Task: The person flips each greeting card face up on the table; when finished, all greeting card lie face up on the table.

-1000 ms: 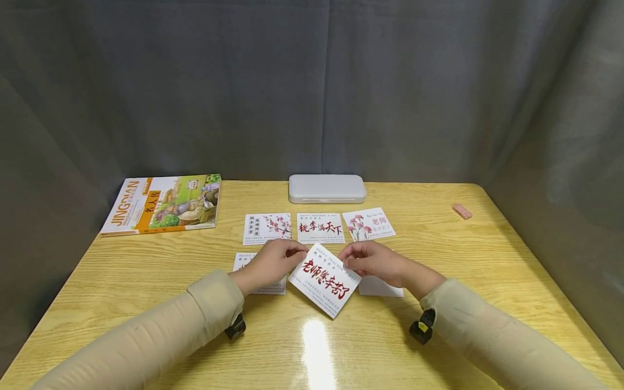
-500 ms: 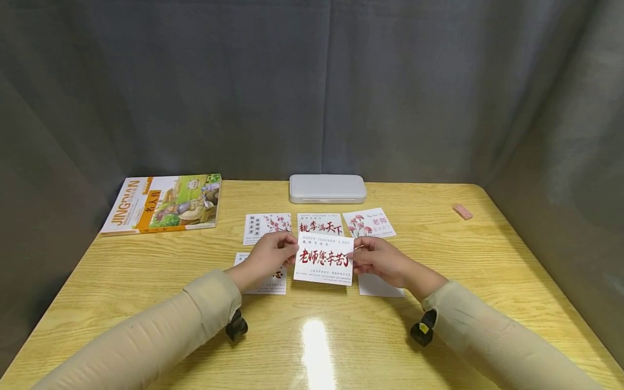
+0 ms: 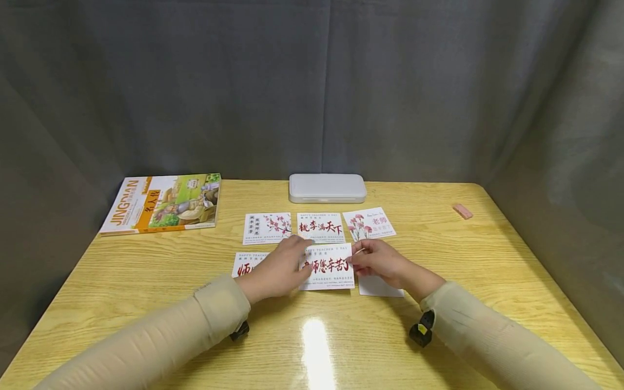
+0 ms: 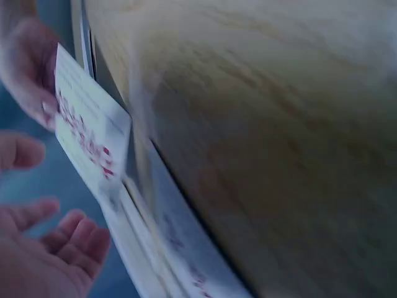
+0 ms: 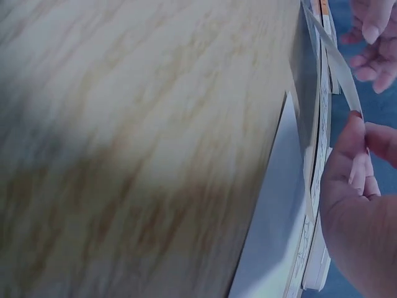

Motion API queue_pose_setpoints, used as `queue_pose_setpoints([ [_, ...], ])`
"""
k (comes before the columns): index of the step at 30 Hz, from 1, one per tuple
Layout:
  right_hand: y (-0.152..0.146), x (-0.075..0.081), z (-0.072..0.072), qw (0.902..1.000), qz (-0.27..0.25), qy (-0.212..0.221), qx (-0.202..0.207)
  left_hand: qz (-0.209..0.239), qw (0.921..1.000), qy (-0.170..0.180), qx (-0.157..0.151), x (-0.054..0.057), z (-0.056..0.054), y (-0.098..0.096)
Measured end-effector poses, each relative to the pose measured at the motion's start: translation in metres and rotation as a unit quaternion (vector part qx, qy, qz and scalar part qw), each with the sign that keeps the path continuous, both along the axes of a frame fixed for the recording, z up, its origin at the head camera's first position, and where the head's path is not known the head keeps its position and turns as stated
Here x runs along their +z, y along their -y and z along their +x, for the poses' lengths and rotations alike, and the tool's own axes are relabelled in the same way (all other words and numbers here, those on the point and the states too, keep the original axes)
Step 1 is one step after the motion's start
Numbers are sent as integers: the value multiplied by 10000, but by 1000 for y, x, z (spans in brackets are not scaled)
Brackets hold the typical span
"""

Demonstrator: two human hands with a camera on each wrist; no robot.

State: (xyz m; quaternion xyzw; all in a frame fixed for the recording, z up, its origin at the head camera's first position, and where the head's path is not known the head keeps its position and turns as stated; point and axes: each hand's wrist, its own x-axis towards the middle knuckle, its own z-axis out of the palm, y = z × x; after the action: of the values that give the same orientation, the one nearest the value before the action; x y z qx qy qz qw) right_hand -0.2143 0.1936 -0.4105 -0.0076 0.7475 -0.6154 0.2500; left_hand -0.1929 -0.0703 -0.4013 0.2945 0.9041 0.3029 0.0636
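A white card with red brush lettering (image 3: 327,275) is held at its right edge by my right hand (image 3: 380,262), thumb and fingers pinching it. The right wrist view shows this card (image 5: 348,84) edge-on, tilted over the table. My left hand (image 3: 278,271) is at the card's left side, overlapping it in the head view. In the left wrist view its fingers (image 4: 77,239) are spread and apart from the card. Below the left hand lies another red-lettered card (image 3: 242,268), partly covered. A blank white card (image 3: 381,287) lies under the right hand.
Behind the hands lie a blossom card (image 3: 273,225), a red-lettered card (image 3: 320,228) and a carnation card (image 3: 369,225) in a row. Farther back stands a white case (image 3: 326,188). A book (image 3: 166,206) lies back left, a small pink block (image 3: 462,211) back right.
The lettered card has turned from slanted to square with the rows and come down slightly toward the near row. My left hand has let go of its left edge; the right still pinches it.
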Motion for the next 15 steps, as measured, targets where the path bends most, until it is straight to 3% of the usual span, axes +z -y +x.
queue_pose_setpoints([
  [3,1,-1,0,9999,149,-24,-67,-675,9944,-375,-715,3,6,-10],
  [7,3,-2,1,9992,373,-135,-103,-1354,9791,-740,-1327,2,11,-23],
  [10,4,-3,2,9982,547,-245,-61,-1625,9705,-908,-1532,-1,12,-29],
  [15,8,-6,2,9936,1031,-471,12,-2036,9613,-894,-1627,-4,13,-33],
])
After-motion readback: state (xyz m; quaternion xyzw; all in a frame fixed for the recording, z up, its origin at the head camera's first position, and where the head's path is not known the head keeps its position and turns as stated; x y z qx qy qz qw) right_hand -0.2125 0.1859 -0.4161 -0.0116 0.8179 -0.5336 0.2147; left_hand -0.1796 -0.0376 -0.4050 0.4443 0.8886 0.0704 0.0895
